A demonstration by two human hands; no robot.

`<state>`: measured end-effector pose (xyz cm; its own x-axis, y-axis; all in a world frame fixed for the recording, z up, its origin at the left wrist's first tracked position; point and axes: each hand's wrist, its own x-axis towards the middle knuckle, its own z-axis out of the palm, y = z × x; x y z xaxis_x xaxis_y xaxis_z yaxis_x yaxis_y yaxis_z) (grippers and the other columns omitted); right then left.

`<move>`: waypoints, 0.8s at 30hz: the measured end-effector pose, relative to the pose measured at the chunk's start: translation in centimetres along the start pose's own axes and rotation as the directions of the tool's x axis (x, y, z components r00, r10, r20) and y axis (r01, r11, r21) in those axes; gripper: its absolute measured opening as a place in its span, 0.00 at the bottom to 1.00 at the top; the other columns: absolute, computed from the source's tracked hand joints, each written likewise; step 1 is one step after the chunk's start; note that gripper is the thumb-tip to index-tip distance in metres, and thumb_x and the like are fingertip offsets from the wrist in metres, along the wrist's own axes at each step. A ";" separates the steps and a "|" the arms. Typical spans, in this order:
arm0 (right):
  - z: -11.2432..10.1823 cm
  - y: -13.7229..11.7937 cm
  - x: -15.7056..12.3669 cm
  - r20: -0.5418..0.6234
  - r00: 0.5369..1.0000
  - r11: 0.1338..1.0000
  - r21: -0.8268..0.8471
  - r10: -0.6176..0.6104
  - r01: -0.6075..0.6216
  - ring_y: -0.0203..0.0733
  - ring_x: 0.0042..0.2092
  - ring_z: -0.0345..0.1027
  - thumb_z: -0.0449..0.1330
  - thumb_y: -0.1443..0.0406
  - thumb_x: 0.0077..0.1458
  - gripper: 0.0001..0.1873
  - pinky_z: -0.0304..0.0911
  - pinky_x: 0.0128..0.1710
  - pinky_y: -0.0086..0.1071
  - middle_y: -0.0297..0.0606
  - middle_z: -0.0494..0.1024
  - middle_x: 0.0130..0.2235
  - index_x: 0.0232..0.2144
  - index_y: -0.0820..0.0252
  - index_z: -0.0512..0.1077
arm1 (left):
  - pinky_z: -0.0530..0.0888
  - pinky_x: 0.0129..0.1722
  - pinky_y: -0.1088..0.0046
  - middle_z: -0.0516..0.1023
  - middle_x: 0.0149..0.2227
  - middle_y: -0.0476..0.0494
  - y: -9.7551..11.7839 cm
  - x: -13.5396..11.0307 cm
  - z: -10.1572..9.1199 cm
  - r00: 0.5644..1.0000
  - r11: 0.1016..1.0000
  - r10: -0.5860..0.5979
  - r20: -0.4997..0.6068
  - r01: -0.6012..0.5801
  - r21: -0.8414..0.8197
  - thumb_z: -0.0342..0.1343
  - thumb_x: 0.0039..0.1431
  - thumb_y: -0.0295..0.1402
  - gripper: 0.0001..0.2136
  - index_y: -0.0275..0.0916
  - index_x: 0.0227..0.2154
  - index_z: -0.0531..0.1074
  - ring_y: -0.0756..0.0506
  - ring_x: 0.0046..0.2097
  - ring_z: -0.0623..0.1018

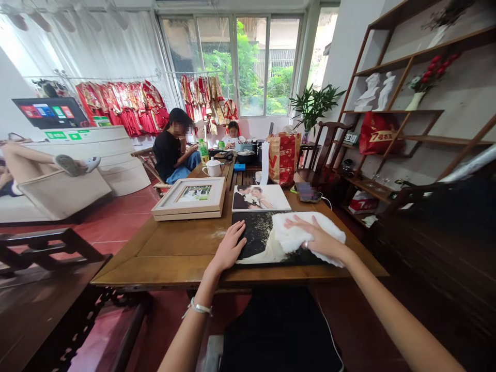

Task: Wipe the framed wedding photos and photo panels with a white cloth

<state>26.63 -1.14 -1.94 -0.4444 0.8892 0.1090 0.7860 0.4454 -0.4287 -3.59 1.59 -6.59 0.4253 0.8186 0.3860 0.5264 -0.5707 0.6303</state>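
Observation:
A dark photo print [259, 238] lies flat near the front edge of the wooden table [182, 253]. My left hand [229, 249] rests on its left edge, fingers stretched out flat. My right hand [318, 238] lies palm down, fingers spread, pressing a white cloth [298, 231] onto the right part of the print. A second photo print [260, 197] lies just behind the dark one.
Two stacked picture frames [190, 198] sit left of the prints. A phone [308, 192], a red gift bag [282, 158], a white teapot [213, 167] and a cooking pot stand further back. Two people sit at the far end. A shelf unit [391, 124] lines the right wall.

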 end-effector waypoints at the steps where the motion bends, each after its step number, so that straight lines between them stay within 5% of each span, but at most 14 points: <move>1: -0.2 0.7 1.0 -0.028 0.998 0.998 -0.008 0.056 -0.056 0.46 0.65 0.37 0.50 0.72 0.42 0.37 0.21 0.60 0.56 0.36 0.55 0.62 0.58 0.54 0.57 | 0.51 0.61 0.57 0.58 0.61 0.41 -0.1 0.0 0.0 1.000 1.000 0.000 0.001 0.000 0.001 0.45 0.61 0.33 0.20 0.40 0.56 0.59 0.44 0.62 0.54; 4: -0.4 1.4 3.7 -0.108 0.972 0.977 -0.034 0.208 -0.212 0.48 0.64 0.39 0.49 0.68 0.49 0.32 0.27 0.60 0.55 0.46 0.52 0.63 0.59 0.63 0.56 | 0.51 0.61 0.57 0.58 0.61 0.42 -0.1 -0.1 0.0 1.000 1.000 0.001 0.000 -0.001 0.004 0.44 0.61 0.34 0.20 0.41 0.57 0.59 0.44 0.62 0.54; 7: 0.5 -0.5 4.6 -0.111 0.968 0.972 -0.053 0.224 -0.230 0.50 0.64 0.38 0.48 0.67 0.51 0.30 0.26 0.59 0.58 0.47 0.52 0.63 0.58 0.63 0.57 | 0.51 0.61 0.57 0.57 0.61 0.42 0.0 0.0 0.0 1.000 1.000 -0.002 0.001 0.002 0.012 0.44 0.61 0.33 0.20 0.41 0.57 0.59 0.44 0.63 0.54; 11: 2.3 -5.9 2.4 -0.002 1.000 0.991 -0.135 0.018 -0.018 0.50 0.65 0.34 0.51 0.70 0.43 0.38 0.22 0.59 0.58 0.43 0.48 0.64 0.59 0.59 0.55 | 0.52 0.61 0.57 0.58 0.61 0.41 0.1 0.0 0.1 1.000 1.000 -0.016 -0.001 0.016 0.018 0.42 0.62 0.34 0.20 0.39 0.56 0.59 0.44 0.62 0.54; 16: 3.3 -11.0 -1.7 0.123 0.972 0.974 -0.088 -0.199 0.210 0.48 0.65 0.28 0.51 0.71 0.35 0.46 0.22 0.59 0.56 0.40 0.44 0.65 0.61 0.57 0.50 | 0.53 0.61 0.57 0.59 0.60 0.40 0.0 0.0 0.0 1.000 1.000 0.015 -0.003 -0.015 0.010 0.41 0.62 0.31 0.19 0.39 0.56 0.61 0.44 0.62 0.55; 19: 2.8 -10.2 -2.7 0.106 0.980 0.983 -0.059 -0.168 0.175 0.47 0.65 0.32 0.50 0.72 0.34 0.45 0.22 0.59 0.57 0.37 0.47 0.65 0.60 0.55 0.53 | 0.52 0.61 0.57 0.59 0.60 0.40 0.1 0.0 0.0 1.000 1.000 0.013 -0.008 -0.012 0.022 0.41 0.61 0.30 0.20 0.39 0.56 0.60 0.44 0.62 0.55; 24: 1.4 -4.5 -1.1 -0.010 0.999 0.992 -0.121 0.046 -0.047 0.49 0.64 0.39 0.48 0.72 0.39 0.40 0.17 0.54 0.67 0.33 0.51 0.63 0.58 0.47 0.56 | 0.52 0.61 0.56 0.58 0.60 0.39 0.3 0.0 0.0 1.000 0.999 0.000 -0.003 0.000 0.035 0.42 0.61 0.30 0.20 0.37 0.56 0.60 0.44 0.62 0.55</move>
<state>22.96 -4.23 -1.42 -0.4032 0.9098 0.0983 0.8524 0.4125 -0.3214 -3.44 1.44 -6.39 0.4237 0.8185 0.3880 0.5520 -0.5729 0.6058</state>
